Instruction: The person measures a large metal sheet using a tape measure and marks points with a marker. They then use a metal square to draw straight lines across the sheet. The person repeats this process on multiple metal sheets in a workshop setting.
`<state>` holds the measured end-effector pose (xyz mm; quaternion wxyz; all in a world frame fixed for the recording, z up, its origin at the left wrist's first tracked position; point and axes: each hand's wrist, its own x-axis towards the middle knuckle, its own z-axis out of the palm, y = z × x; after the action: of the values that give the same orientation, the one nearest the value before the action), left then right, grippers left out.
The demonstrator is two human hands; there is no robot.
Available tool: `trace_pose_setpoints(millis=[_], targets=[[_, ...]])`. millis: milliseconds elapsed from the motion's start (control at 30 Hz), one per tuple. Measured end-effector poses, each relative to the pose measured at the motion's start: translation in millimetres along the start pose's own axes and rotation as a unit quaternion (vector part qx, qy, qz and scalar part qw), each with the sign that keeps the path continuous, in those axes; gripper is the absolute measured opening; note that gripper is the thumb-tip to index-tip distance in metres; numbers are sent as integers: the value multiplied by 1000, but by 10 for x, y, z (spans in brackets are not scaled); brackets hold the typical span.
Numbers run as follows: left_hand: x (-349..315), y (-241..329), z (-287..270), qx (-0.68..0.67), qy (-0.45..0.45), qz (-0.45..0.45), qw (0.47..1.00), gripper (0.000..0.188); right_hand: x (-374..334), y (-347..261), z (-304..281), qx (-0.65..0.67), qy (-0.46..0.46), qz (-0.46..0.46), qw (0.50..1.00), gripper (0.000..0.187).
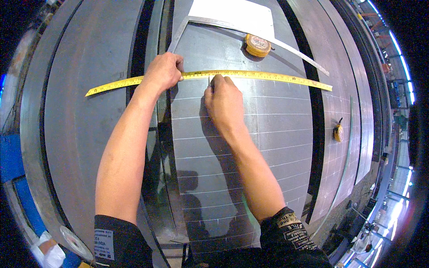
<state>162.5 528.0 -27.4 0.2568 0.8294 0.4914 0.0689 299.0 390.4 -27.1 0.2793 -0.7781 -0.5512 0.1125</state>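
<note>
A yellow tape measure blade (268,77) lies stretched across a grey steel plate (277,129) ruled with thin white lines. My left hand (163,71) presses the blade down near the plate's left edge. Just below the blade, my right hand (225,100) pinches a thin marking tool, its tip touching the plate at the blade's lower edge. The tool is mostly hidden in my fingers.
An orange tape measure case (257,45) sits on a steel square (295,52) at the far end, beside a white sheet (234,15). A second small yellow tape measure (338,132) lies on the right plate. More steel plates (89,134) lie to the left.
</note>
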Motion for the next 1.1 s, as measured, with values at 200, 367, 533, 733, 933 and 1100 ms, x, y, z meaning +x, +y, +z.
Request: trace_pose_setpoints(millis=[200,367,533,733,933,1100], targets=[[-14,-81,-5,20,-8,-1,1000,11,-169,-202,-761,-128,-175,36,976,18],[-20,-56,3,23,15,-2,1000,10,-177,-62,-722,-157,-154,-12,975,25],[-14,-21,9,25,23,15,999,11,10,216,-343,-132,-70,-198,969,30],[-41,1,-58,15,-17,-25,999,14,66,214,-289,-156,-121,-181,964,30],[-62,-122,-161,-30,-27,35,999,13,87,222,-251,-170,-101,-188,962,28],[-96,-106,-155,-17,-24,27,999,15,71,213,-255,-170,-94,-186,963,25]])
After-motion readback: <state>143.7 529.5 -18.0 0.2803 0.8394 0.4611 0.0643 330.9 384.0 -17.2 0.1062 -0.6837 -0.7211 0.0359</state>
